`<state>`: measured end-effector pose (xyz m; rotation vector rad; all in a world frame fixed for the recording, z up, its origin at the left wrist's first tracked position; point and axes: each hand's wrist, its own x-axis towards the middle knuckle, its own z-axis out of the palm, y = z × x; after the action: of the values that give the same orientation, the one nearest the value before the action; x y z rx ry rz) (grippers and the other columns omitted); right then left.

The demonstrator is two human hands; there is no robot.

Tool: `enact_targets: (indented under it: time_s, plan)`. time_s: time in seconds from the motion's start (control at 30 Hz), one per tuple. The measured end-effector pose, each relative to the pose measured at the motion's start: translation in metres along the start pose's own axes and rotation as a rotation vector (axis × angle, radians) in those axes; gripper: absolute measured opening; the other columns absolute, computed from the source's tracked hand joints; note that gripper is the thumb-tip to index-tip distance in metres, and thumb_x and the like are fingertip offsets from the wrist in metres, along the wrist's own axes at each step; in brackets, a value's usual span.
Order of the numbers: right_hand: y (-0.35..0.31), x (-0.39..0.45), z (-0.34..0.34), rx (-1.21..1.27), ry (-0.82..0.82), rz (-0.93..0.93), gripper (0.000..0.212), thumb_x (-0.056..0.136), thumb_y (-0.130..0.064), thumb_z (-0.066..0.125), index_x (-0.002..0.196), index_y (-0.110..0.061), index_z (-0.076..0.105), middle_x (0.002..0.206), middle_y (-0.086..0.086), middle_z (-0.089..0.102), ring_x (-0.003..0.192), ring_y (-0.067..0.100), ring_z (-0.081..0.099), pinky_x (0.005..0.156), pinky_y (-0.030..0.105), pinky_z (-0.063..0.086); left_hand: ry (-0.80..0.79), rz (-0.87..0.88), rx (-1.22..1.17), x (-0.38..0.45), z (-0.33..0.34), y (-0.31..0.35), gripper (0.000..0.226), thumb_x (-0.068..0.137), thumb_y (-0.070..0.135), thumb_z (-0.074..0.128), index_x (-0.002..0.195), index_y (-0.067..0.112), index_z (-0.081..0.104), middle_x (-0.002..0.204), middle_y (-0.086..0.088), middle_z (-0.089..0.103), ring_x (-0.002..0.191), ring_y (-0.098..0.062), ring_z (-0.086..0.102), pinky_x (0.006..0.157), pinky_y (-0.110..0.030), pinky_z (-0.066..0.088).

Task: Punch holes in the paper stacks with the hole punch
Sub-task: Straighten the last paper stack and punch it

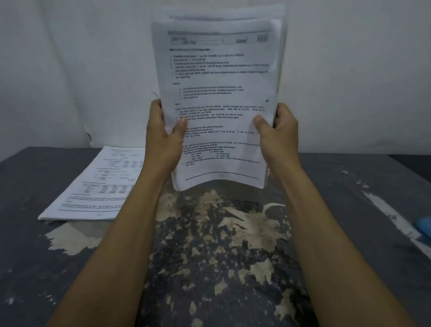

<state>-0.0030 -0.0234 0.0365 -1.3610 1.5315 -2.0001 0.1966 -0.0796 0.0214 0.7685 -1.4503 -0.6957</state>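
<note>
Both hands are raised in front of the wall, holding one paper stack (216, 89) upright between them. The left hand (162, 134) grips the stack's left edge, thumb pressed across the printed front page and the fingers hidden behind; the right hand (277, 136) clamps the right edge the same way, thumb on the front. The sheets are not squared — a few stick up above the front page at the top, and the bottom edge bows a little, hanging clear above the worktop (217, 262).

Below and to the left of the left hand, a second paper stack (97, 185) lies flat on the dark, badly worn worktop, partly hidden by the left forearm. Far off to the right of the right hand, at the frame's edge, lies a blue object (430, 228) — too cropped to identify.
</note>
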Motion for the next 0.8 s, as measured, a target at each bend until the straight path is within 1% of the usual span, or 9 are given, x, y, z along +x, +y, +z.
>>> enact_targets:
  time_s: [0.07, 0.17, 0.27, 0.37, 0.47, 0.57, 0.63, 0.7, 0.8]
  plan:
    - [0.000, -0.001, -0.001, 0.008, 0.003, 0.026, 0.011, 0.089, -0.011, 0.063, 0.100, -0.011, 0.059, 0.095, 0.000, 0.067, 0.080, 0.011, 0.065, 0.066, 0.024, 0.056, -0.008, -0.013, -0.025, -0.001, -0.001, 0.000, 0.033, 0.099, 0.017, 0.061, 0.127, 0.012, 0.046, 0.122, 0.004, 0.064, 0.105, -0.005, 0.066, 0.085, -0.025, 0.058]
    - [0.004, 0.000, -0.005, 0.016, 0.016, 0.076, 0.020, 0.083, -0.015, 0.069, 0.099, -0.015, 0.057, 0.095, -0.005, 0.066, 0.080, 0.007, 0.065, 0.062, 0.023, 0.055, -0.021, -0.005, -0.006, 0.000, 0.002, 0.000, 0.032, 0.099, 0.022, 0.061, 0.125, 0.017, 0.044, 0.120, 0.008, 0.063, 0.102, 0.000, 0.066, 0.080, -0.019, 0.057]
    - [0.010, 0.002, -0.008, 0.017, 0.033, 0.114, 0.024, 0.081, -0.022, 0.071, 0.097, -0.011, 0.057, 0.093, -0.002, 0.065, 0.080, 0.012, 0.065, 0.062, 0.028, 0.055, -0.030, -0.005, 0.009, 0.001, 0.004, -0.001, 0.027, 0.101, 0.023, 0.058, 0.124, 0.019, 0.044, 0.119, 0.011, 0.063, 0.102, 0.003, 0.065, 0.077, -0.015, 0.056]
    - [0.019, -0.001, -0.009, 0.006, -0.011, 0.122, 0.017, 0.090, -0.026, 0.066, 0.095, -0.014, 0.055, 0.092, -0.003, 0.064, 0.079, 0.012, 0.063, 0.059, 0.022, 0.050, -0.034, -0.041, 0.024, 0.000, 0.004, -0.003, 0.027, 0.102, 0.029, 0.057, 0.124, 0.019, 0.045, 0.115, 0.015, 0.062, 0.097, 0.006, 0.065, 0.071, -0.011, 0.054]
    - [0.023, -0.007, -0.006, -0.030, -0.042, 0.075, 0.012, 0.100, -0.023, 0.057, 0.101, -0.011, 0.058, 0.098, 0.003, 0.067, 0.086, 0.016, 0.064, 0.072, 0.029, 0.053, -0.021, -0.053, 0.045, -0.001, 0.008, -0.002, 0.020, 0.104, 0.028, 0.053, 0.119, 0.017, 0.047, 0.112, 0.014, 0.063, 0.091, 0.008, 0.065, 0.064, -0.008, 0.052]
    - [0.015, -0.006, -0.002, -0.046, 0.003, -0.033, 0.007, 0.101, -0.020, 0.053, 0.102, -0.015, 0.057, 0.094, -0.004, 0.067, 0.079, -0.001, 0.063, 0.065, 0.015, 0.051, 0.027, 0.008, 0.075, 0.000, 0.014, 0.006, 0.014, 0.104, 0.025, 0.053, 0.113, 0.017, 0.046, 0.107, 0.014, 0.062, 0.090, 0.007, 0.065, 0.065, -0.009, 0.052]
    - [0.009, -0.003, -0.001, -0.042, 0.009, -0.060, 0.005, 0.102, -0.021, 0.052, 0.099, -0.019, 0.056, 0.092, -0.007, 0.066, 0.076, -0.005, 0.063, 0.061, 0.010, 0.049, 0.062, 0.039, 0.075, 0.002, 0.014, 0.011, 0.014, 0.103, 0.024, 0.053, 0.111, 0.017, 0.045, 0.105, 0.015, 0.062, 0.089, 0.009, 0.064, 0.066, -0.011, 0.053]
    - [0.009, -0.002, -0.002, -0.033, 0.011, -0.026, 0.006, 0.099, -0.022, 0.055, 0.098, -0.017, 0.058, 0.093, -0.006, 0.067, 0.080, 0.002, 0.066, 0.061, 0.013, 0.051, 0.063, 0.034, 0.069, 0.002, 0.012, 0.012, 0.017, 0.102, 0.025, 0.055, 0.113, 0.016, 0.045, 0.106, 0.014, 0.062, 0.089, 0.008, 0.065, 0.068, -0.012, 0.054]
    - [0.017, -0.004, -0.006, -0.070, 0.009, 0.069, 0.020, 0.091, -0.027, 0.065, 0.098, -0.009, 0.065, 0.093, 0.002, 0.071, 0.083, 0.017, 0.068, 0.064, 0.032, 0.057, 0.040, -0.012, 0.058, -0.001, 0.009, 0.007, 0.026, 0.099, 0.029, 0.061, 0.117, 0.016, 0.046, 0.109, 0.012, 0.063, 0.089, 0.007, 0.066, 0.066, -0.012, 0.055]
